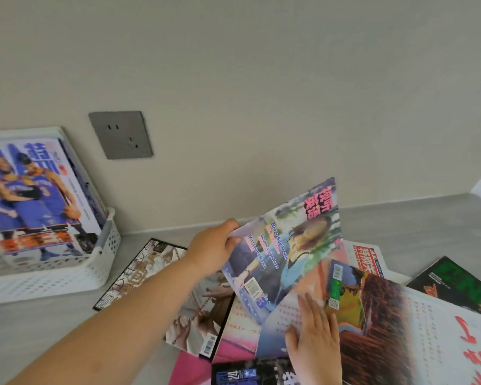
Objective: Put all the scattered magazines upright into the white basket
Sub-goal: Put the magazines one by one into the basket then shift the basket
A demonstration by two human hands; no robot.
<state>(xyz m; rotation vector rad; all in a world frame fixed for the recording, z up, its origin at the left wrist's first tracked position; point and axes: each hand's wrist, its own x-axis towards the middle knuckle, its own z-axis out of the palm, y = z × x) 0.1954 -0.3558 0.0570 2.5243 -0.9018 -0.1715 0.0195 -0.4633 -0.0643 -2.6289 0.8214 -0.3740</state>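
Blue-cover magazine (283, 251) is gripped at its edge by left hand (214, 245); scattered magazines (386, 315) are pressed by flat-fingered right hand (317, 337)

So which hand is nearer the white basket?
Left. The left hand, gripping a magazine, is right of the white basket; the right hand rests farther right on the pile.

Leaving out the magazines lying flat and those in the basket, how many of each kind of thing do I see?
White basket: 1
Wall socket: 1
Hands: 2, the left hand and the right hand
Raised magazine, gripped by the left hand: 1
Total: 5
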